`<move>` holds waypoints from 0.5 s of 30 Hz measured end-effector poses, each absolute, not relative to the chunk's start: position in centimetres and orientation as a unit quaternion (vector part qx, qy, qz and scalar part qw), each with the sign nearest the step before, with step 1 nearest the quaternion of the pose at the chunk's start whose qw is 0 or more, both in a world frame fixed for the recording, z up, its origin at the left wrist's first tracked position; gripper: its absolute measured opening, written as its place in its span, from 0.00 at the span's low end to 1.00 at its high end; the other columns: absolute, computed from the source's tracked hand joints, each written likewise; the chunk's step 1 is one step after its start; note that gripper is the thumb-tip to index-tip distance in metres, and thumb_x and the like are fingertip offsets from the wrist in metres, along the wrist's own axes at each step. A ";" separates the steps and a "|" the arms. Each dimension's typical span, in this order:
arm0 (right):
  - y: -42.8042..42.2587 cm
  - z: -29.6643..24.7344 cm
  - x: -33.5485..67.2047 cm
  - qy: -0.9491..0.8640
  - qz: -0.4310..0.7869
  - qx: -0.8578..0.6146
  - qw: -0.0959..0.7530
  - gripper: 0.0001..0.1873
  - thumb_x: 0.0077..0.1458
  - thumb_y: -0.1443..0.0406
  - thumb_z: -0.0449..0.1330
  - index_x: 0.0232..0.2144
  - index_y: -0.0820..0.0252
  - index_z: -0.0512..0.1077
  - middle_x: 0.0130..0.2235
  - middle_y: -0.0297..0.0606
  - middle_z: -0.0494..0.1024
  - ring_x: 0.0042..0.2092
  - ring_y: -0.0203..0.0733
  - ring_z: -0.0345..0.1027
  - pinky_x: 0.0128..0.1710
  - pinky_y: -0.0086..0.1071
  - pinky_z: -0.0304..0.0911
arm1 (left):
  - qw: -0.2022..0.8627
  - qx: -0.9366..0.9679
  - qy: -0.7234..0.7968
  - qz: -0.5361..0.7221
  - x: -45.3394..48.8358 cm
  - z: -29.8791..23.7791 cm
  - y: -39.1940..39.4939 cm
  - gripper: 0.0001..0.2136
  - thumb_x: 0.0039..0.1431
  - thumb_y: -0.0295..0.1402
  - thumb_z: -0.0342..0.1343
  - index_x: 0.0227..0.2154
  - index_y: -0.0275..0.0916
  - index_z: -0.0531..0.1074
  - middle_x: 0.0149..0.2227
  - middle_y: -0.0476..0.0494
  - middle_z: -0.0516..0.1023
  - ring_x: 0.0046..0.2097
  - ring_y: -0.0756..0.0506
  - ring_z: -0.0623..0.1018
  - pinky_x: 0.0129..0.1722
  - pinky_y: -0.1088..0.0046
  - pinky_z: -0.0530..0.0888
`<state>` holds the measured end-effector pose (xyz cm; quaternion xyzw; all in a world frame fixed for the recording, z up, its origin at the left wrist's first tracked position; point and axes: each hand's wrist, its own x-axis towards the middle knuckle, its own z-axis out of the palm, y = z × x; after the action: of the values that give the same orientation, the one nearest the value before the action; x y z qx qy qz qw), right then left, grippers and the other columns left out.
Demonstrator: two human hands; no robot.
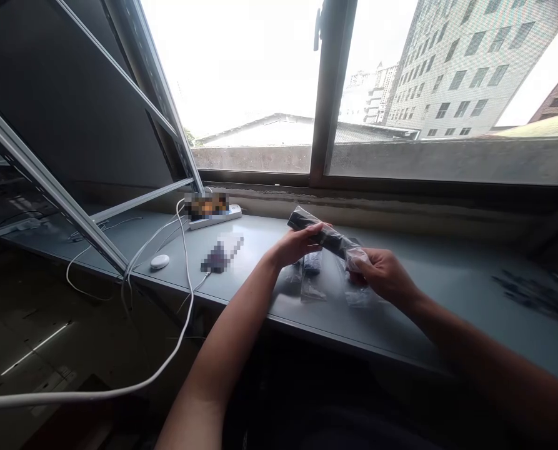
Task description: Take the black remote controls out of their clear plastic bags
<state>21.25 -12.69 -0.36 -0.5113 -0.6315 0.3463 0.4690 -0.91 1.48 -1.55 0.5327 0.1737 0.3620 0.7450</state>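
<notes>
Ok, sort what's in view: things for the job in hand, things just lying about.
Job in hand:
long dark item in clear plastic, held by left hand and right hand
probably small clear plastic packets

Lying about:
round white disc
thick white cable
long white power strip

Bench by window, building outside.
Power strip near the sill; white disc nearer the bench's front; white cable looping past it; metal frame at left.
</notes>
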 end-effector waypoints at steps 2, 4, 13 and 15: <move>-12.7 -0.3 21.3 -0.612 0.364 -0.513 0.481 0.24 0.62 0.49 0.68 0.22 0.58 0.76 0.23 0.40 0.78 0.23 0.39 0.68 0.25 0.33 0.64 | 0.744 0.529 0.191 0.362 -0.9 -1.6 1.5 0.22 0.60 0.47 0.78 0.50 0.37 0.87 0.53 0.36 0.85 0.48 0.45 0.83 0.48 0.70 0.78; -12.8 -0.1 21.3 -0.593 0.377 -0.516 0.490 0.24 0.62 0.48 0.68 0.22 0.59 0.77 0.23 0.41 0.78 0.23 0.39 0.68 0.25 0.34 0.65 | 0.747 0.508 0.215 0.370 -0.7 -1.6 1.5 0.20 0.59 0.44 0.78 0.48 0.36 0.86 0.49 0.37 0.85 0.43 0.47 0.83 0.46 0.70 0.78; -12.5 0.3 21.5 -0.568 0.401 -0.478 0.536 0.27 0.64 0.42 0.73 0.28 0.58 0.80 0.27 0.37 0.78 0.26 0.37 0.66 0.27 0.32 0.67 | 0.722 0.333 0.237 0.559 -0.9 -0.4 2.6 0.12 0.62 0.37 0.75 0.38 0.37 0.78 0.34 0.49 0.80 0.32 0.53 0.78 0.32 0.77 0.75; -12.1 -0.1 21.8 -0.541 0.415 -0.477 0.555 0.26 0.62 0.42 0.75 0.32 0.58 0.83 0.28 0.37 0.78 0.26 0.37 0.67 0.26 0.31 0.67 | 0.709 0.296 0.237 0.595 -1.2 -0.2 2.8 0.10 0.64 0.36 0.73 0.37 0.38 0.77 0.33 0.51 0.79 0.31 0.53 0.77 0.29 0.78 0.72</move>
<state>21.79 -12.06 -0.10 -0.4768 -0.5407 0.4147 0.5552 -1.16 2.78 -0.24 0.2960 0.2374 0.5949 0.7086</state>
